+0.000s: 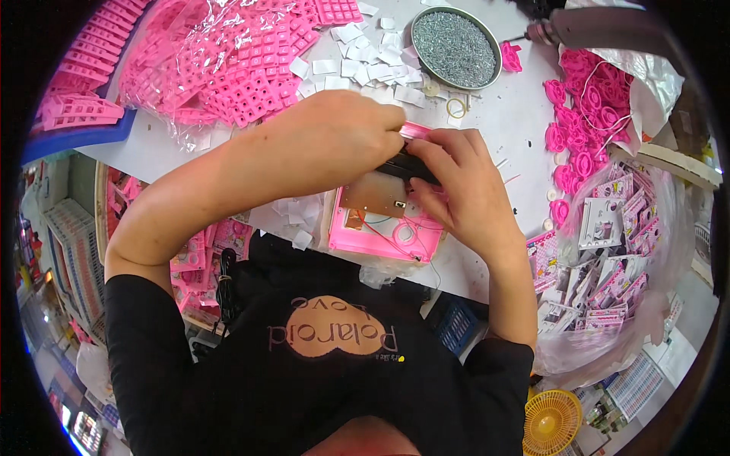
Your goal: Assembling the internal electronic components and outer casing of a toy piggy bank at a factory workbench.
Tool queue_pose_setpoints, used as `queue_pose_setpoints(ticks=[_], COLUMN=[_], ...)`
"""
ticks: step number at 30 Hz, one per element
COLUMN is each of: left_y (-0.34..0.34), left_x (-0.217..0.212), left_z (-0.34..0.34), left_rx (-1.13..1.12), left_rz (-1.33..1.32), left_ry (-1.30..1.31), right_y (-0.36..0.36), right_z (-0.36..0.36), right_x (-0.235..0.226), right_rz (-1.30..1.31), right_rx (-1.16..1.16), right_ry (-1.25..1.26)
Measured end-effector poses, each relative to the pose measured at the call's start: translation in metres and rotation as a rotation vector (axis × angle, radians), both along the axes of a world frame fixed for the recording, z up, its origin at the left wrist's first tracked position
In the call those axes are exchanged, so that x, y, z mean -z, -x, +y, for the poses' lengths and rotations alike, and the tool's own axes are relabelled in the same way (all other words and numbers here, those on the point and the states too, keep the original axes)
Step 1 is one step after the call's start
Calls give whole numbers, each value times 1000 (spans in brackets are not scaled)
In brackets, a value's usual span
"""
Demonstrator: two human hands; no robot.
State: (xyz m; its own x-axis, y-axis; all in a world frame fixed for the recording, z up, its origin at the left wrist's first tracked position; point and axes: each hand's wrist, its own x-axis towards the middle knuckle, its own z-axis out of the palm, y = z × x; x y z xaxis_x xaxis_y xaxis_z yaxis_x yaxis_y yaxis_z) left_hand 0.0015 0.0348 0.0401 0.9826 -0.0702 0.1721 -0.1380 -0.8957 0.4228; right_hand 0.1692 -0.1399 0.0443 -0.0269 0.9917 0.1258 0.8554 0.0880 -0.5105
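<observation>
An open pink plastic housing (348,242) lies in front of me at the table's near edge. Inside it are a brown circuit board (376,191), thin wires and a round ring-shaped part (404,232). Across the far half of the housing lies a black part (401,169), partly covered by my hands. My right hand (468,178) has its thumb and fingers bent over this black part at its right end. My left hand (353,133) is closed above the housing's far left side; its fingertips and whatever they hold are hidden.
Pink keypads (262,72) in clear plastic lie far left, beside a blue bin (122,133). Paper slips surround a round tin of screws (456,49). A powered screwdriver (570,32) hangs far right, above pink parts (585,114). A bag (646,304) holds printed panels.
</observation>
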Motion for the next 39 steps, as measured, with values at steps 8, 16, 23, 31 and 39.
queue_pose_setpoints(ticks=[8,16,23,31,39], left_y=[-21,-39,-41,-57,-56], left_x=[6,-2,1,-9,0], left_z=[7,15,13,22,23], left_rx=[-317,-219,-197,-189,-118], left_rz=[225,407,387,605,495], left_ry=[529,442,413,543,390], right_y=[11,15,36,6,9], right_z=[3,6,8,5,13], right_x=[-17,-22,-27,-21,-31], right_rz=[-171,-261,-511,-199,-275], right_rx=[6,7,25,-4,32], right_ry=[92,76,168,97,153])
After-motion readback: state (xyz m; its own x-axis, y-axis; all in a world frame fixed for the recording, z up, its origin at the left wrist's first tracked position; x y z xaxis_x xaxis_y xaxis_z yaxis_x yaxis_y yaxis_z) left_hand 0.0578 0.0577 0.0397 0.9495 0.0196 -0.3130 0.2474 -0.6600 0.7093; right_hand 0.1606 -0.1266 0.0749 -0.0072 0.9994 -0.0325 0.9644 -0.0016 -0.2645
